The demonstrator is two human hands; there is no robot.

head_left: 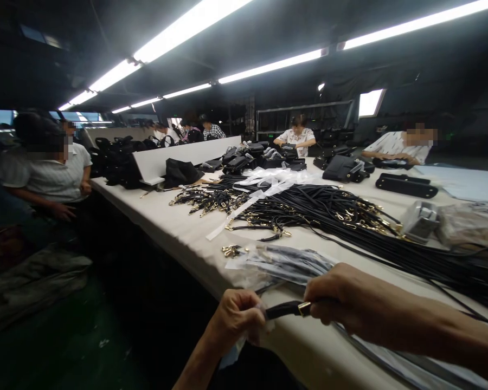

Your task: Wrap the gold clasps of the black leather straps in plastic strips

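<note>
A black strap (283, 310) with a gold-coloured metal piece is stretched between my two hands, over the near edge of the table. My left hand (241, 314) pinches its left end, and something thin and pale, perhaps clear plastic, shows below the fingers. My right hand (336, 297) is closed round the strap just right of the metal piece. Right behind the hands lie black straps in a clear plastic sleeve (284, 261), with gold clasps (231, 251) at their left end. Farther back spreads a large pile of black straps (329, 208) with gold clasps.
White strips (264, 189) lie across the pile. Black bags (344, 168) and a long black piece (405, 185) are farther back on the table (195, 238). A white divider (187, 157) stands at the back left. Several people sit or stand around the table.
</note>
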